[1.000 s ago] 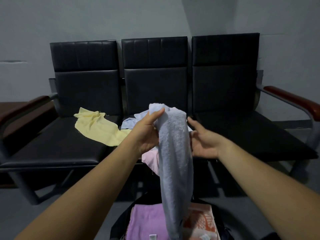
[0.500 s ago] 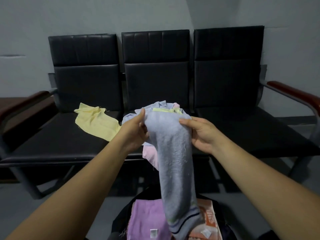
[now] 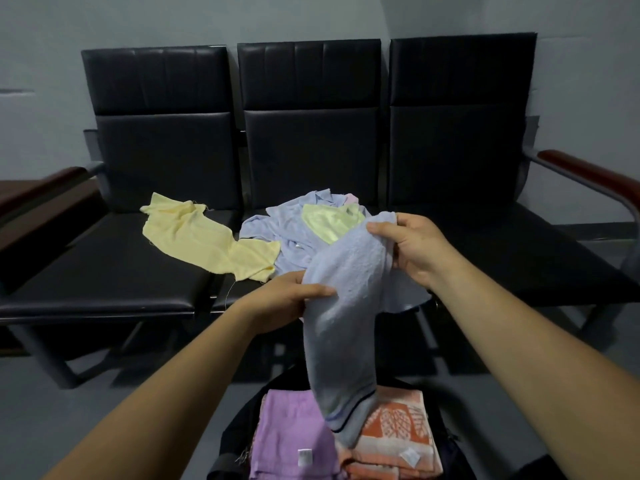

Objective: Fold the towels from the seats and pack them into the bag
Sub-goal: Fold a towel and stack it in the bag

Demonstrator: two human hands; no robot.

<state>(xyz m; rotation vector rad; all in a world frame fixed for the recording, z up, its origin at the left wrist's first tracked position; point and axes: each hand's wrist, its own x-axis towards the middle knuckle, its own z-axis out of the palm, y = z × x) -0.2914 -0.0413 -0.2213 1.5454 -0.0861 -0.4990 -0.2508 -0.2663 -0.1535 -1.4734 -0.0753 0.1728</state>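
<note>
A pale blue towel [image 3: 343, 327] with a dark stripe near its lower end hangs lengthwise between my hands, above the bag. My left hand [image 3: 287, 299] grips its lower left edge and my right hand [image 3: 412, 247] pinches its top corner, higher up. The open black bag [image 3: 239, 431] stands on the floor below, holding a folded purple towel [image 3: 287, 434] and a folded orange patterned towel [image 3: 394, 434]. On the middle seat lies a crumpled heap of light blue cloth [image 3: 273, 233] with a pale green piece [image 3: 329, 220]. A yellow towel [image 3: 197, 240] sprawls across the left and middle seats.
A row of three black padded seats [image 3: 104, 271] stands against the grey wall, with reddish-brown armrests at the far left [image 3: 45, 181] and far right [image 3: 588, 171]. Metal legs run under the seats to the grey floor [image 3: 162, 407].
My left hand has dropped lower along the towel's edge while my right hand has kept the top corner raised. The towel now slants, its striped end over the bag.
</note>
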